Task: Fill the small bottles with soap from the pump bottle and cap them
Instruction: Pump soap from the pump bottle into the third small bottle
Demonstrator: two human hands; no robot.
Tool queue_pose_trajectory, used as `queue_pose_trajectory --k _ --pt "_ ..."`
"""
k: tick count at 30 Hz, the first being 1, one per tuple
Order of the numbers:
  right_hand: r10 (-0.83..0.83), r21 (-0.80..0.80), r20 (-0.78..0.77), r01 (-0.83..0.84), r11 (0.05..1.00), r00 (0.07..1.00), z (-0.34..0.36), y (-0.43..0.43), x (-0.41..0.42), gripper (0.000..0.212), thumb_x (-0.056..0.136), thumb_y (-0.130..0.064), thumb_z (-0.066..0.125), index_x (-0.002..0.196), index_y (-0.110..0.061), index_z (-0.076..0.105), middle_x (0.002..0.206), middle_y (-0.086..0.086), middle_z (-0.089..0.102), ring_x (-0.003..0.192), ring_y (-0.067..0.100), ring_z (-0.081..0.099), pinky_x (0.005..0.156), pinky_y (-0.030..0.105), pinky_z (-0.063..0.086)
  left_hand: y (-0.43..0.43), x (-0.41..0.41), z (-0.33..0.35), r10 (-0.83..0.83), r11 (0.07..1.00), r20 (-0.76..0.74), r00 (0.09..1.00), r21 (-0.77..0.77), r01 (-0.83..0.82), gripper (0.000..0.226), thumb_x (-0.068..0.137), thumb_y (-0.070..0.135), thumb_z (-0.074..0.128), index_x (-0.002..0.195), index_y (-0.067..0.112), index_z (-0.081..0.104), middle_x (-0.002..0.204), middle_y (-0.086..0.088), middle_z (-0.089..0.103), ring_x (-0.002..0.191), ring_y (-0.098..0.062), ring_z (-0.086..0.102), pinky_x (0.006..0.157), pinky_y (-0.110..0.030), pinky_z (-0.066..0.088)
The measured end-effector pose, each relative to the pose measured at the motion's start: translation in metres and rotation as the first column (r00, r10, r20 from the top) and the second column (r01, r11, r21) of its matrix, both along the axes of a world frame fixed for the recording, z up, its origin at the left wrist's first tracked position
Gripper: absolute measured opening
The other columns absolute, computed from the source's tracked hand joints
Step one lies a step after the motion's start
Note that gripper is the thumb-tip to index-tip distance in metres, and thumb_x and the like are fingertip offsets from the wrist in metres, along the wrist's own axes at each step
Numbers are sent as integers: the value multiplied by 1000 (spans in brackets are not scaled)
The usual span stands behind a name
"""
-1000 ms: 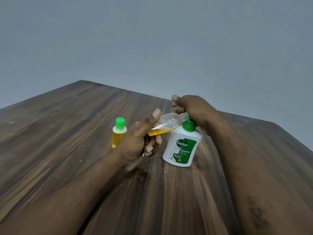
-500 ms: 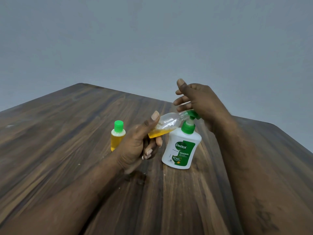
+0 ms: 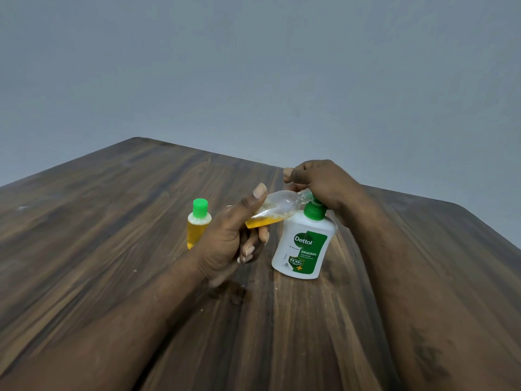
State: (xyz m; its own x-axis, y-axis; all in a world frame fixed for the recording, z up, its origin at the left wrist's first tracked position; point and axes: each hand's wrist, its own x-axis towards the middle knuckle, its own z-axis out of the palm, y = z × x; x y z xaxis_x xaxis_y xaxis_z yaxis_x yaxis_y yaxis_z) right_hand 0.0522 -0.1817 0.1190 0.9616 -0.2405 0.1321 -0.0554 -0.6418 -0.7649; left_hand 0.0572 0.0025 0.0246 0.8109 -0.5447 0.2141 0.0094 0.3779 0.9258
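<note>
Small bottle (image 3: 277,206) lies tilted in my left grip (image 3: 225,241), which is wrapped round its base. Its long axis climbs rightward and its open neck sits at the head of the pump bottle (image 3: 304,244). Yellow soap pools along its low side. My right grip (image 3: 318,182) curls over that pump head. A capped bottle (image 3: 198,224) stands upright just beyond my left grip. The surface (image 3: 112,221) stretches open leftward.

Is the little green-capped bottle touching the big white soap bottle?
Apart. The head view shows the left hand between the capped bottle and the pump bottle.
</note>
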Motion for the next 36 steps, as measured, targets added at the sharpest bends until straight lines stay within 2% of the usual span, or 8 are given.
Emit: queue_pose_trajectory --k 4,9,12,17,22,27,32,36 --pt "-7 12 53 6 1000 999 2 0 -1 29 99 -42 66 90 -16 75 78 -6 78 90 24 73 98 53 56 0 -2 1 -12 1000 6 1000 13 12 72 85 72 62 61 5 62 44 -10 36 34 -15 30 41 -21 29" --pt "-26 51 172 17 999 985 13 -1 -7 52 95 -60 65 103 -9 72 82 -4 79 83 19 76 84 43 61 0 -5 3 -37 999 53 998 24 35 72 84 72 65 64 3 63 44 -10 39 35 -15 34 42 -23 32" --pt "-51 92 218 31 995 975 16 0 -7 60 93 -68 60 110 -11 68 84 -2 79 76 15 77 72 33 55 -1 -7 5 31 999 55 998 40 -33 53 97 54 54 79 4 59 45 6 54 39 -8 51 44 -17 41" --pt "-8 79 112 -1 997 994 10 1 -6 64 95 -66 59 117 -5 66 85 -2 80 86 23 74 85 42 56 0 -9 8 90 991 73 993 95 -96 36 109 30 36 83 14 54 46 15 57 42 0 56 46 -9 41" --pt "19 40 33 -21 999 999 2 0 -1 41 96 -52 68 93 -11 70 80 -2 77 78 20 69 84 45 56 1 -16 15 79 994 36 996 68 -81 41 109 30 36 76 9 50 41 9 50 34 -4 47 41 -13 37" --pt "-23 -34 19 23 999 1000 -4 -1 2 40 89 -57 69 87 -18 76 91 2 78 92 29 72 97 57 55 1 -18 16 75 996 4 997 49 -75 41 107 32 38 75 9 48 40 8 49 32 -5 45 38 -14 36" --pt "-15 -38 70 18 999 997 3 0 -2 39 96 -53 66 90 -16 75 84 -3 78 90 23 73 96 52 56 -2 -15 13 66 998 -11 998 20 -66 38 108 31 39 80 8 51 43 9 54 36 -3 51 40 -13 40" --pt "-17 1 156 17 1000 988 12 1 -10 53 94 -66 60 100 -14 73 79 -7 79 85 19 75 86 43 59 -4 -13 12 56 998 -14 998 6 -56 40 108 33 40 81 7 52 45 8 57 38 -4 55 42 -13 42"
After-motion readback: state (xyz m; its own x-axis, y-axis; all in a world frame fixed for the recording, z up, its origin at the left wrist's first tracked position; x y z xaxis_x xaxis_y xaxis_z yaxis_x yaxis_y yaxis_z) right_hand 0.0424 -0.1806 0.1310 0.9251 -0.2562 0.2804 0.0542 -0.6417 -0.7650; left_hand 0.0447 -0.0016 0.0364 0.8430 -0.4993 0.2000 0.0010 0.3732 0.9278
